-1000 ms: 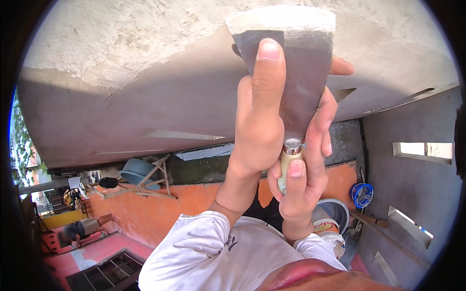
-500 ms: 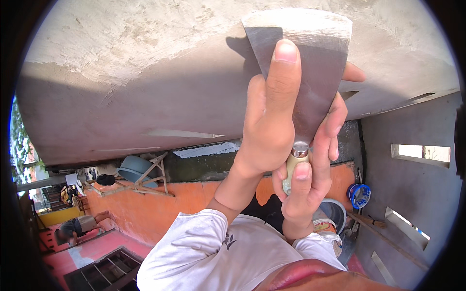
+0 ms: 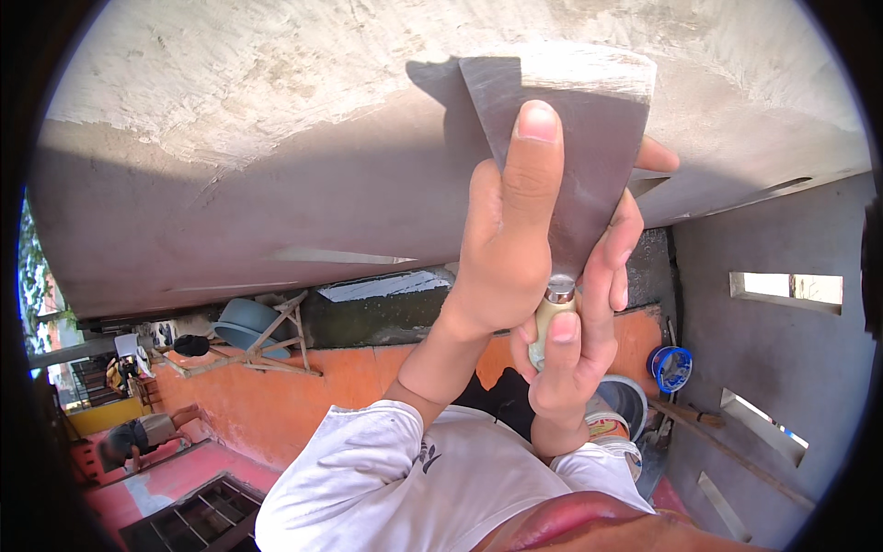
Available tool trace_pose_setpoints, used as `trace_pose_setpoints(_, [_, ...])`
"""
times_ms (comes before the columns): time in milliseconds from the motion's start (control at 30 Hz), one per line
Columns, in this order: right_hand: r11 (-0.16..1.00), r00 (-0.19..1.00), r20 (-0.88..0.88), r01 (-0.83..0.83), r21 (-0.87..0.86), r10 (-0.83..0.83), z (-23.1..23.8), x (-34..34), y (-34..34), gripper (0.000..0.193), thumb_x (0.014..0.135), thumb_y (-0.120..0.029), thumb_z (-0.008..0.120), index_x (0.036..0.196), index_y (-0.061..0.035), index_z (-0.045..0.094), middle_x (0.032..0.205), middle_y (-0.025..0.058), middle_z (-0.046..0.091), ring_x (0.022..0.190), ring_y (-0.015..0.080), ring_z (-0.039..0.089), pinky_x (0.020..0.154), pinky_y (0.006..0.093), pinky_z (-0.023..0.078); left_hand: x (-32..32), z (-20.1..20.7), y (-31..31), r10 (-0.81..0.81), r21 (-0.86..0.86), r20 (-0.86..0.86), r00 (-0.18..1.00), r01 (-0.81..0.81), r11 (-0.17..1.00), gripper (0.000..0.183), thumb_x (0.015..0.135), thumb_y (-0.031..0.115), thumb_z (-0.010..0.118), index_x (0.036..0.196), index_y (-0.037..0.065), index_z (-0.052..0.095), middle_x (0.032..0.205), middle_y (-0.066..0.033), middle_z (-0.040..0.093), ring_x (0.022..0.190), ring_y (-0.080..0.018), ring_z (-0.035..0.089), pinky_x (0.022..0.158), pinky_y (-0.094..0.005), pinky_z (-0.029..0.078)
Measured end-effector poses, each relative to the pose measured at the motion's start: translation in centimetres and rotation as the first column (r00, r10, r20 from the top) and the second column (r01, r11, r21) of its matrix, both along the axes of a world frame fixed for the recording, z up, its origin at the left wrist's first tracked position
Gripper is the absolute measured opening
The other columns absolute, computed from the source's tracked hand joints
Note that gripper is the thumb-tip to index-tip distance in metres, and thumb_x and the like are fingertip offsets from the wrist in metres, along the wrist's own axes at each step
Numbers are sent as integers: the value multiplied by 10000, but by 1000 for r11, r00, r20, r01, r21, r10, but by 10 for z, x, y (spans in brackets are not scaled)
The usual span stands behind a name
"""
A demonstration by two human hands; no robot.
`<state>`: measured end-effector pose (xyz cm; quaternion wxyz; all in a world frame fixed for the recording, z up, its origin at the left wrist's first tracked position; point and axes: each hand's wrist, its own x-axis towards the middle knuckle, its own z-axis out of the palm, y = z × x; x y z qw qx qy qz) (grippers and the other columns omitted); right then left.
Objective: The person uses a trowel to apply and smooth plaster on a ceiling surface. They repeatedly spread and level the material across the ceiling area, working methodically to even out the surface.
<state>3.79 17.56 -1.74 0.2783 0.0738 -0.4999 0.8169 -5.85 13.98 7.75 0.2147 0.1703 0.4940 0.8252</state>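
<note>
Across the upper half of the view stretches a grey plastered wall (image 3: 248, 198), its top sunlit and rough with ridges and trowel marks, its lower band smoother and in shade. Before it stands a wide scraper (image 3: 598, 166), blade up, throwing a dark shadow to its left; whether the edge touches the plaster, I cannot tell. The left hand (image 3: 510, 239) grips the blade from the left, thumb laid flat along its face. The right hand (image 3: 579, 354) is wrapped around the pale handle (image 3: 556, 329), some fingers lying along the blade's right edge.

Beyond the hands runs an orange wall (image 3: 363, 373). Near its left part, a blue-grey basin (image 3: 235, 324) sits against a wooden trestle (image 3: 278, 322). To the right rises a grey side wall (image 3: 704, 304) pierced by slot openings (image 3: 793, 287), with a blue bucket (image 3: 654, 370) near its foot. Pails (image 3: 618, 427) stand just beyond the right sleeve. Far off at lower left, another person (image 3: 152, 432) is bent over beside a pink surface (image 3: 198, 474).
</note>
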Motion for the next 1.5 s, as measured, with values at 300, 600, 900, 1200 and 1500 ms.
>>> trace_pose_setpoints(300, [996, 992, 101, 78, 35, -81, 19, 4, 12, 582, 1031, -165, 438, 1509, 111, 250, 1278, 197, 539, 816, 105, 551, 678, 228, 464, -1, -9, 8, -43, 83, 5, 999, 43, 996, 799, 1024, 621, 274, 1083, -80, 652, 569, -78, 557, 445, -152, 552, 431, -281, 480])
trace_pose_setpoints(600, [993, 994, 97, 44, 113, -55, 20, 6, 15, 563, 1021, -133, 421, 1519, 80, 267, 1185, 163, 598, 676, 68, 509, 611, 215, 437, -1, -7, 9, 7, 47, -19, 1000, -6, 999, 899, 1007, 639, 184, 1013, -147, 621, 510, -67, 524, 393, -169, 536, 396, -278, 482])
trace_pose_setpoints(900, [996, 994, 110, -6, 86, -4, 23, 7, 1, 548, 1020, -120, 422, 1506, 94, 286, 1237, 211, 568, 798, 107, 543, 694, 243, 471, -1, 0, -5, 46, 61, 25, 999, -47, 997, 951, 983, 693, 182, 1026, -155, 610, 472, -51, 491, 367, -168, 527, 352, -275, 458])
trace_pose_setpoints(1200, [991, 995, 71, 56, 122, -65, 37, -2, 2, 553, 1024, -130, 461, 1501, 95, 295, 1341, 244, 518, 899, 133, 575, 744, 256, 493, -5, 13, -5, 46, 126, 17, 999, -47, 991, 935, 991, 678, 165, 983, -149, 604, 470, -51, 486, 365, -169, 527, 358, -273, 463])
trace_pose_setpoints(1500, [994, 986, 157, -73, 78, 60, 35, 8, 9, 516, 1023, -109, 453, 1484, 94, 339, 1328, 231, 542, 917, 134, 587, 696, 243, 501, -4, 6, -5, 68, 151, 44, 997, -73, 986, 917, 997, 668, 174, 979, -142, 603, 463, -55, 483, 360, -175, 526, 346, -273, 454])
